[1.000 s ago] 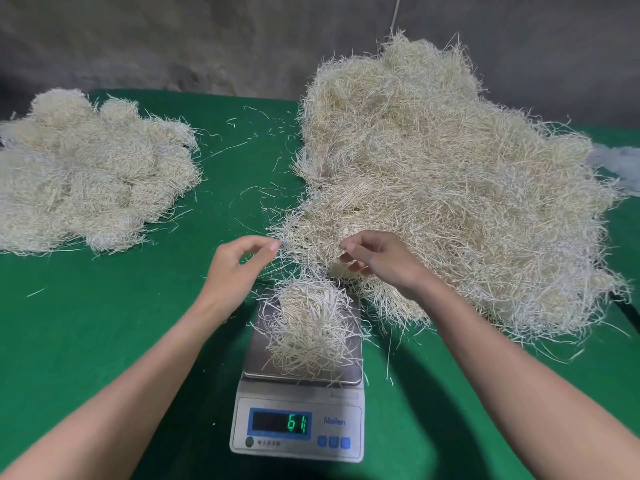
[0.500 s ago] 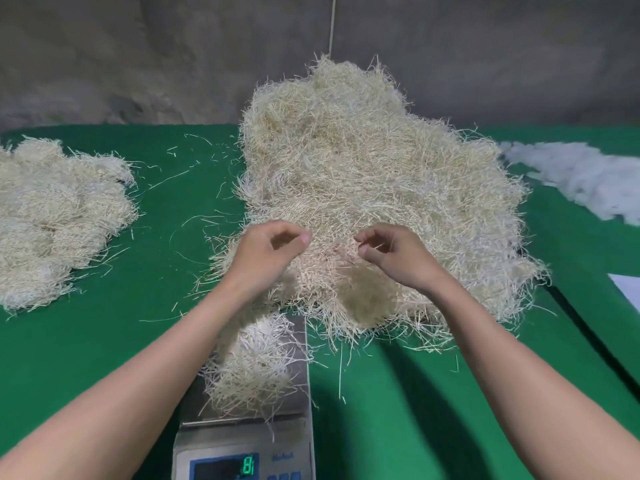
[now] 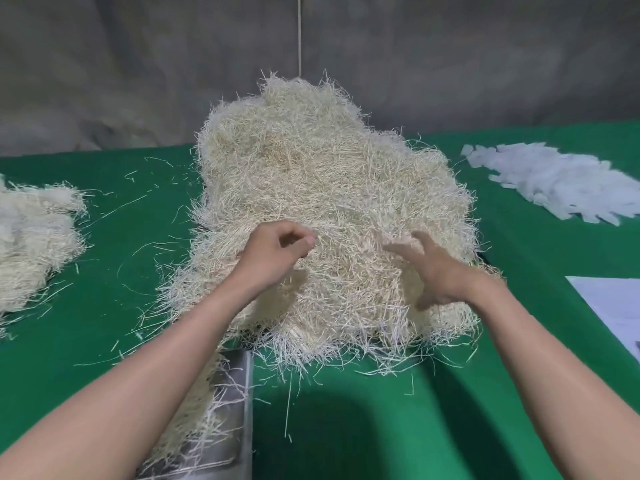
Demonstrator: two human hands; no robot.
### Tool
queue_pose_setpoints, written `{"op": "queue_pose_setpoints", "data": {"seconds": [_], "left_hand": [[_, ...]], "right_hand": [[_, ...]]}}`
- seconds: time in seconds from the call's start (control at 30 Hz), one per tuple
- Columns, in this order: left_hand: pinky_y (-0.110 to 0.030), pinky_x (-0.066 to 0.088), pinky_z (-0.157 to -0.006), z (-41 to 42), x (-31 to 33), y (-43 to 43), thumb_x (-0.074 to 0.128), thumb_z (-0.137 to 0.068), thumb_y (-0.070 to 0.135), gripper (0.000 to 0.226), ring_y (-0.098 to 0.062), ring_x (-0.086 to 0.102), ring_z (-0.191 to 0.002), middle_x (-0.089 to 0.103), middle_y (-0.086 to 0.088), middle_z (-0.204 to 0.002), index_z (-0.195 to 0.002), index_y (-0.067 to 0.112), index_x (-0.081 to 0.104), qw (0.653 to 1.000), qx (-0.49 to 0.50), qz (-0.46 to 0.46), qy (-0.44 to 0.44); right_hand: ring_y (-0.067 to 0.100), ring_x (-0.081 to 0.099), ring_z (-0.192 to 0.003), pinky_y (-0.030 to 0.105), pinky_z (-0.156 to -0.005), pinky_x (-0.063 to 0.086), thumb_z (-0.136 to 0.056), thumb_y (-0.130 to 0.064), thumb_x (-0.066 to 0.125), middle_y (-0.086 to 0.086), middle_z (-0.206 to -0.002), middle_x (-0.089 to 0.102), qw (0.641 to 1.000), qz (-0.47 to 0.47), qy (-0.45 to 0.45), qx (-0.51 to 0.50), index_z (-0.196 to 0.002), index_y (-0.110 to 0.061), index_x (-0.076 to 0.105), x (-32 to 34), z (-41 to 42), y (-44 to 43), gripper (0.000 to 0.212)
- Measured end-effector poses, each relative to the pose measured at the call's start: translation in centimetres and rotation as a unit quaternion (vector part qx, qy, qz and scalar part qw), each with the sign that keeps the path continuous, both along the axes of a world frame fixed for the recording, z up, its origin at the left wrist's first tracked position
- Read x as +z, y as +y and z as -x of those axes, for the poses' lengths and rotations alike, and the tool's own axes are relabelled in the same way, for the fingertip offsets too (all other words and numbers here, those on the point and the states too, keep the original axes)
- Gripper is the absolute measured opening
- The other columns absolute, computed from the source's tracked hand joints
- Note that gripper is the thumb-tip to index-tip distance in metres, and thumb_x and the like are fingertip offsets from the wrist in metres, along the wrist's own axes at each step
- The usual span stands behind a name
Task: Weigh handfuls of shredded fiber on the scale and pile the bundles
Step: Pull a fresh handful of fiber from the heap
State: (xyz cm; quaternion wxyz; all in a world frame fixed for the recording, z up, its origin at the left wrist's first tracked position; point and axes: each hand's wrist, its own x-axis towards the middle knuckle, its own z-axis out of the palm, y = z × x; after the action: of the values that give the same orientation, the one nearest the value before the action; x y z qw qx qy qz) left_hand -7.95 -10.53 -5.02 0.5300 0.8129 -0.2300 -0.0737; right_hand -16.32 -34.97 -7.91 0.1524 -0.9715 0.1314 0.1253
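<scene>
Shredded fiber (image 3: 329,188) sits heaped mid-bench (image 3: 433,427), just beyond the scale (image 3: 237,393). My left hand (image 3: 277,252) curls over it, but whether the fingers pinch strands I cannot tell. My right hand (image 3: 434,271) has its fingers spread, released.

green-covered bench (image 3: 398,427), big heap of shredded fiber (image 3: 329,209) at centre, weighed bundles (image 3: 31,244) at left edge, scale (image 3: 228,417) near front with fiber on its pan, white strips (image 3: 561,181) far right, paper sheet (image 3: 613,306) right edge, stray strands (image 3: 138,199)
</scene>
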Motion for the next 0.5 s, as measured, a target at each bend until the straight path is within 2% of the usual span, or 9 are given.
{"op": "queue_pose_setpoints", "data": {"seconds": [0.07, 0.1, 0.13, 0.17, 0.23, 0.27, 0.33, 0.43, 0.5], "left_hand": [[-0.022, 0.051, -0.079, 0.0, -0.1, -0.9, 0.064, -0.087, 0.013, 0.015, -0.016, 0.066, -0.086, 0.069, 0.005, -0.091, -0.081, 0.027, 0.066, 1.000, 0.007, 0.002, 0.005], [-0.025, 0.052, -0.082, 0.0, -0.1, -1.3, 0.064, -0.087, 0.012, 0.017, -0.016, 0.066, -0.086, 0.069, 0.004, -0.092, -0.081, 0.027, 0.065, 1.000, 0.010, -0.001, 0.007], [-0.027, 0.052, -0.085, 0.0, -0.1, -1.7, 0.064, -0.087, 0.010, 0.018, -0.014, 0.065, -0.085, 0.068, 0.005, -0.092, -0.080, 0.027, 0.065, 1.000, 0.011, -0.010, 0.009], [-0.029, 0.051, -0.088, 0.0, -0.2, -2.1, 0.064, -0.086, 0.009, 0.019, -0.011, 0.064, -0.084, 0.067, 0.007, -0.091, -0.081, 0.027, 0.065, 1.000, 0.009, -0.020, 0.013], [-0.032, 0.050, -0.092, 0.0, -0.3, -3.0, 0.066, -0.085, 0.007, 0.019, -0.007, 0.062, -0.084, 0.066, 0.010, -0.089, -0.082, 0.026, 0.064, 0.999, 0.005, -0.034, 0.030], [-0.032, 0.049, -0.094, 0.0, -0.3, -3.5, 0.067, -0.084, 0.008, 0.018, -0.008, 0.062, -0.087, 0.065, 0.010, -0.091, -0.083, 0.026, 0.064, 0.998, 0.003, -0.038, 0.042], [-0.031, 0.048, -0.094, 0.0, -0.3, -4.6, 0.072, -0.080, 0.017, 0.018, -0.011, 0.061, -0.095, 0.063, 0.009, -0.097, -0.092, 0.025, 0.062, 0.998, 0.001, -0.043, 0.056], [-0.024, 0.042, -0.094, -0.4, 0.3, -6.4, 0.078, -0.066, 0.039, 0.065, -0.008, 0.052, -0.107, 0.053, 0.011, -0.118, -0.122, 0.023, 0.050, 0.998, -0.011, -0.055, 0.032], [-0.020, 0.035, -0.094, -0.6, 0.8, -7.8, 0.082, -0.063, 0.039, 0.082, -0.005, 0.046, -0.111, 0.046, 0.012, -0.124, -0.132, 0.023, 0.042, 0.997, -0.012, -0.079, -0.014]], "right_hand": [[0.032, 0.027, -0.136, 0.027, -0.066, 0.055, -0.056, 0.004, 0.080, -0.022, -0.140, -0.036, 0.999, 0.029, -0.005, 0.037, -0.136, -0.063, 0.001, -1.8, -0.3, 0.9, 0.131], [0.031, 0.036, -0.131, 0.020, -0.054, 0.049, -0.060, 0.005, 0.076, -0.020, -0.141, -0.037, 0.997, 0.050, -0.038, 0.053, -0.136, -0.061, 0.006, -2.7, -0.5, 1.2, 0.123], [0.027, 0.047, -0.121, 0.015, -0.048, 0.041, -0.065, 0.006, 0.071, -0.013, -0.149, -0.028, 0.992, 0.065, -0.090, 0.064, -0.135, -0.054, 0.020, -3.3, -1.0, 1.3, 0.105], [0.018, 0.055, -0.104, 0.013, -0.046, 0.036, -0.070, 0.003, 0.065, -0.003, -0.156, -0.012, 0.984, 0.068, -0.152, 0.064, -0.129, -0.044, 0.037, -3.6, -1.5, 1.2, 0.080], [0.004, 0.051, -0.076, 0.010, -0.055, 0.037, -0.078, -0.004, 0.061, 0.009, -0.149, 0.025, 0.963, 0.020, -0.265, 0.036, -0.113, -0.026, 0.056, -2.9, -2.7, 1.0, 0.041], [0.004, 0.050, -0.073, 0.013, -0.064, 0.041, -0.082, -0.008, 0.061, 0.010, -0.141, 0.036, 0.951, -0.015, -0.309, 0.016, -0.110, -0.021, 0.060, -2.3, -3.4, 0.8, 0.031], [0.006, 0.051, -0.074, 0.017, -0.078, 0.039, -0.086, -0.012, 0.062, 0.009, -0.127, 0.044, 0.926, -0.088, -0.368, -0.018, -0.110, -0.020, 0.062, -0.6, -4.9, 0.7, 0.026], [0.007, 0.051, -0.077, 0.011, -0.074, 0.035, -0.084, -0.012, 0.064, 0.005, -0.119, 0.048, 0.912, -0.138, -0.386, -0.034, -0.114, -0.020, 0.058, 1.7, -6.6, 0.9, 0.032], [0.008, 0.050, -0.082, 0.016, -0.071, 0.037, -0.083, -0.008, 0.063, 0.001, -0.113, 0.055, 0.903, -0.181, -0.387, -0.030, -0.114, -0.017, 0.057, 2.8, -7.3, 1.3, 0.033]]}}
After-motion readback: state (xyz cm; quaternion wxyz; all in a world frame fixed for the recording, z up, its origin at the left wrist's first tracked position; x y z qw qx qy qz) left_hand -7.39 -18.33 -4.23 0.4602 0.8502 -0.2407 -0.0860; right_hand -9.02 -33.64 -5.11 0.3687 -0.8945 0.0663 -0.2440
